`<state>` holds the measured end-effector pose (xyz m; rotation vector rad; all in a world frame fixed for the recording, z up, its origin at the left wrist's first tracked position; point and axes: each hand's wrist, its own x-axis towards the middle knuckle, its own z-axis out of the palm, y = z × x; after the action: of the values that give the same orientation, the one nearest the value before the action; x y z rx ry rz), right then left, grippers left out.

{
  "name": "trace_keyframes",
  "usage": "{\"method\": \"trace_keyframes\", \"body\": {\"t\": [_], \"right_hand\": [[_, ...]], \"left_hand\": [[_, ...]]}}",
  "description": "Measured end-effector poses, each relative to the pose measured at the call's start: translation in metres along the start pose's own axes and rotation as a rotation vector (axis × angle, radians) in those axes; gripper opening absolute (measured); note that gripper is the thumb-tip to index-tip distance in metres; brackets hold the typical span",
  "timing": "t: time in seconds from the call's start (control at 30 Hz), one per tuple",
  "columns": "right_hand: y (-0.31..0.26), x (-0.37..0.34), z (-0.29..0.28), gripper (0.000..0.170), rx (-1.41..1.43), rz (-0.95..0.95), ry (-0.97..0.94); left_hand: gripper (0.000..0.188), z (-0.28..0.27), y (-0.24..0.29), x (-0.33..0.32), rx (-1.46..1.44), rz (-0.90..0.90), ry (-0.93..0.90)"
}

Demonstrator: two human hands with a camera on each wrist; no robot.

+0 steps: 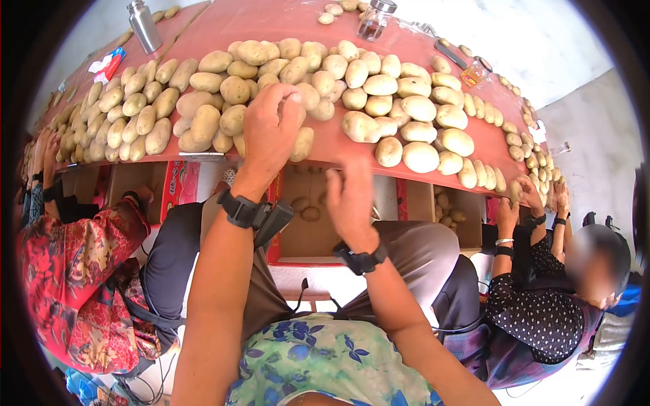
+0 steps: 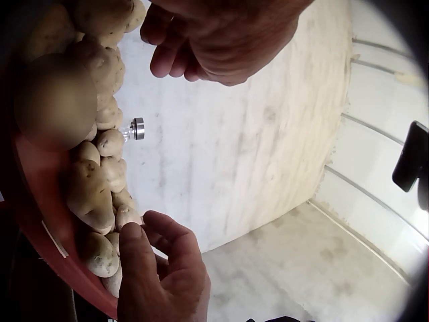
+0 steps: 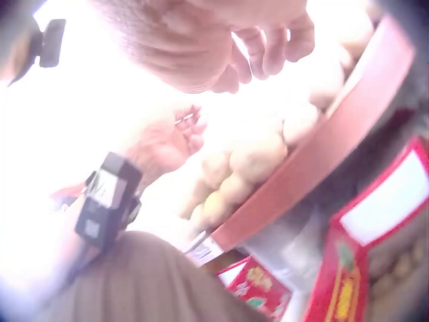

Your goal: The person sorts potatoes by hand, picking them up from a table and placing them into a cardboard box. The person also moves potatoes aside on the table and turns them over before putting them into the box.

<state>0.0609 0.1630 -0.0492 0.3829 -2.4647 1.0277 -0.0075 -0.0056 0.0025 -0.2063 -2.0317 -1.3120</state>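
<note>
Rows of potatoes (image 1: 217, 95) lie along the red table (image 1: 230, 27). Over their front part is my left hand (image 1: 271, 128), its bent fingers close to a potato (image 1: 308, 96); contact cannot be told. The right wrist view shows that left hand (image 3: 167, 141) with loosely bent fingers and nothing in them. My right hand (image 1: 352, 196), blurred, is raised at the table's front edge, below a knobbly potato (image 1: 360, 126). Its fingers (image 3: 271, 50) hang loosely bent and hold nothing. In the left wrist view, potatoes (image 2: 89, 191) line the table edge.
Open cardboard boxes stand under the table, one (image 1: 308, 247) between my knees with a few potatoes inside. A steel bottle (image 1: 143, 27) and a glass jar (image 1: 374, 20) stand at the back. People sit on both sides, one in a red patterned top (image 1: 81, 271), another in dotted sleeves (image 1: 535, 311).
</note>
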Motion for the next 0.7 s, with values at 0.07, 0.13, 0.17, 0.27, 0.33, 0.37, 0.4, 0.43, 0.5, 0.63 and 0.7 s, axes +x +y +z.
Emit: {"method": "trace_keyframes", "body": {"t": [0.07, 0.13, 0.17, 0.27, 0.33, 0.37, 0.4, 0.43, 0.5, 0.63, 0.7], "right_hand": [[0.001, 0.024, -0.030, 0.037, -0.403, -0.079, 0.108], [0.023, 0.036, -0.035, 0.040, -0.579, -0.025, 0.143], [0.035, 0.038, -0.034, 0.044, -0.650, 0.032, 0.059], [0.057, 0.054, -0.033, 0.053, -0.784, 0.180, -0.135], [0.060, 0.055, -0.036, 0.059, -0.824, 0.196, -0.202], [0.061, 0.052, -0.038, 0.062, -0.829, 0.163, -0.209], [0.060, 0.052, -0.041, 0.065, -0.837, 0.128, -0.213], [0.055, 0.049, -0.045, 0.069, -0.823, 0.101, -0.187], [0.062, 0.044, -0.050, 0.070, -0.746, 0.073, -0.123], [0.070, 0.019, -0.038, 0.050, 0.063, 0.345, 0.015], [0.046, -0.006, -0.031, 0.038, 0.758, 0.809, -0.059]], "left_hand": [[0.011, 0.000, 0.000, -0.002, -0.005, 0.008, -0.002], [0.011, 0.000, 0.002, -0.002, -0.026, 0.006, -0.017], [0.011, -0.001, 0.002, -0.003, -0.032, 0.004, -0.028], [0.011, 0.002, 0.000, -0.004, -0.017, -0.003, -0.009], [0.011, 0.000, 0.003, -0.005, -0.001, -0.019, -0.011], [0.012, 0.000, 0.003, -0.005, 0.017, -0.007, -0.009], [0.012, 0.001, 0.002, -0.003, 0.031, 0.007, -0.004], [0.012, 0.001, 0.002, -0.003, 0.030, 0.012, -0.004], [0.012, 0.000, 0.002, -0.002, 0.030, 0.016, -0.003], [0.012, -0.003, 0.002, -0.002, 0.001, 0.012, 0.007], [0.012, -0.002, -0.002, -0.002, -0.004, 0.038, 0.019]]}}
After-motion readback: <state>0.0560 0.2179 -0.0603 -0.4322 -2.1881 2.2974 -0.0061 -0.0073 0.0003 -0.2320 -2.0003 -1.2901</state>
